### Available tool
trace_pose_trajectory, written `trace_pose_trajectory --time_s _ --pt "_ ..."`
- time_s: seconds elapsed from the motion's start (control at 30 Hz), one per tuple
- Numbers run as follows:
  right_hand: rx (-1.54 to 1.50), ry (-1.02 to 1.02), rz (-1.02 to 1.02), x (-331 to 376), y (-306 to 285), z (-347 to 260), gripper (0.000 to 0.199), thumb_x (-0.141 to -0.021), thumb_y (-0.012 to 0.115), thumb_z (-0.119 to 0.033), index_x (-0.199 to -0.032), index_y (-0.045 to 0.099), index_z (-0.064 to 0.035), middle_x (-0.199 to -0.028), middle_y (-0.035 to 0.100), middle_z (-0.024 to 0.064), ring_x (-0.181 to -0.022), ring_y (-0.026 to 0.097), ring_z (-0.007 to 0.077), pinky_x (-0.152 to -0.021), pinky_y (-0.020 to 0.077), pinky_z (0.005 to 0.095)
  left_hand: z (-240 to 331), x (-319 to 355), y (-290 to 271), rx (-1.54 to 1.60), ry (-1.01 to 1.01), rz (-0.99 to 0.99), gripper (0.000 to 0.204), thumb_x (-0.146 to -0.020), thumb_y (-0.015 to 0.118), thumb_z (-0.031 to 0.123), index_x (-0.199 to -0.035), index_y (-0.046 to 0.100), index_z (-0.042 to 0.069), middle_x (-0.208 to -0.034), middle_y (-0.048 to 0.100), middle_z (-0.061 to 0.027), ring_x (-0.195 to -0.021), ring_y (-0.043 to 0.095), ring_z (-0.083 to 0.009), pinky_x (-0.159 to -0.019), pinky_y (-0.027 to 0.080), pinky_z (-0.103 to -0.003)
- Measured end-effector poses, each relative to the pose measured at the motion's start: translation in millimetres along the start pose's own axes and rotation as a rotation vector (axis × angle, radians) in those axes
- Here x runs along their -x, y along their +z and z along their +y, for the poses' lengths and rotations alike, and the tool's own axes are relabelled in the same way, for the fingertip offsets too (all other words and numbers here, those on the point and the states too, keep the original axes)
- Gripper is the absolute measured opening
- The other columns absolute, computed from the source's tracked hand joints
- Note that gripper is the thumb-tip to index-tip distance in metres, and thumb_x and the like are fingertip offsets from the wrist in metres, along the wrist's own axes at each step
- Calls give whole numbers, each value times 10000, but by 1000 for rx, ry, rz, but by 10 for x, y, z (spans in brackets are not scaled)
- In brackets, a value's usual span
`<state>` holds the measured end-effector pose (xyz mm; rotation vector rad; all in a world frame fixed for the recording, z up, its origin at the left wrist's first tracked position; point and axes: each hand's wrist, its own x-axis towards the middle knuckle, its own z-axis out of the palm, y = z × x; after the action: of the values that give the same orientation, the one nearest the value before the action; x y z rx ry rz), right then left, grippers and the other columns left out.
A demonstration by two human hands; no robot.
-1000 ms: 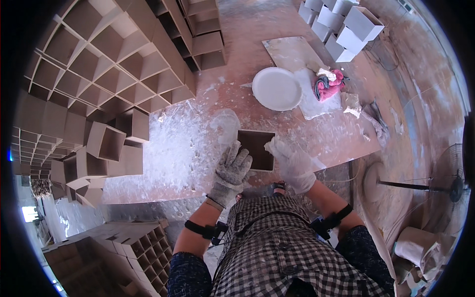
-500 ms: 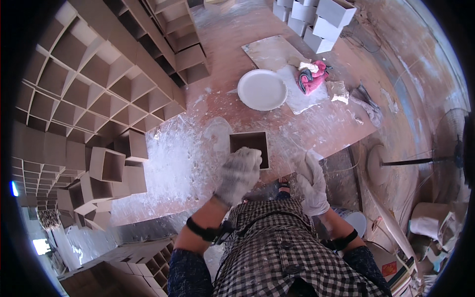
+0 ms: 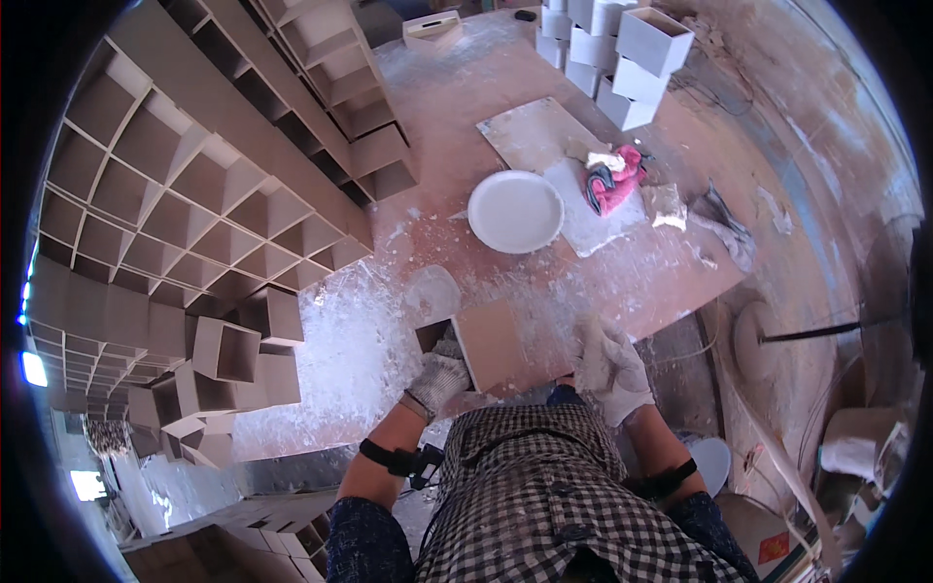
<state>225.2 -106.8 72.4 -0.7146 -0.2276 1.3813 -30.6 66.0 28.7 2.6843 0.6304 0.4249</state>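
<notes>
The person is leaning over a dusty reddish workbench (image 3: 457,117), both hands in white work gloves. The left hand (image 3: 439,374) is gripping one brown open-sided clay box (image 3: 478,342) at its left edge, fingers curled closed over the wall and into the opening, likely to steady it while it is being tipped, so the flat side is facing up and the hollow is showing on the left. The box is sitting at the near edge of the bench, right in front of the person's checked apron. The right hand (image 3: 610,367) is hovering just beside the box on its right, not touching it as far as I can see; fingers are loosely bent and holding nothing, though how far they are closed I cannot tell for sure. White powder is lying spread over the near-left part of the bench, probably from trimming or dusting. One white round plate (image 3: 515,211) is sitting mid-bench, partly on a pale flat board (image 3: 549,136), with one red-and-black rag (image 3: 614,180) bunched just right of it, kept within reach. Finished brown boxes are standing stacked in a big honeycomb wall (image 3: 175,214) to the left, openings facing the person, too many to count, dozens at least. Roughly six white boxes (image 3: 641,49) are clustering at the far right corner, well apart from the hands.
</notes>
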Motion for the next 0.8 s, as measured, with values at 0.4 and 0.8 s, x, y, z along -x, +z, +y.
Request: trace_pose_trajectory --time_s 0.4,0.8 --pt "1816 -524 -414 -1038 684 -228 377 -837 612 -33 -1202 609 -127 -1149 631 109 -1050 614 310 -873 519 359 62 -463 430 456 -414 -119 412 -934 470 239 -1302 516 59 -1329 523 -105 -1229 482 -241 -941 436 -335" --pt "1384 -675 -264 -2127 92 -681 179 -879 559 -7 -1017 670 -32 -891 669 140 -871 643 265 -783 500 352 101 -444 560 26 -451 -283 322 -849 547 247 -1103 633 70 -1104 613 -174 -965 602 -318 -674 495 -427"
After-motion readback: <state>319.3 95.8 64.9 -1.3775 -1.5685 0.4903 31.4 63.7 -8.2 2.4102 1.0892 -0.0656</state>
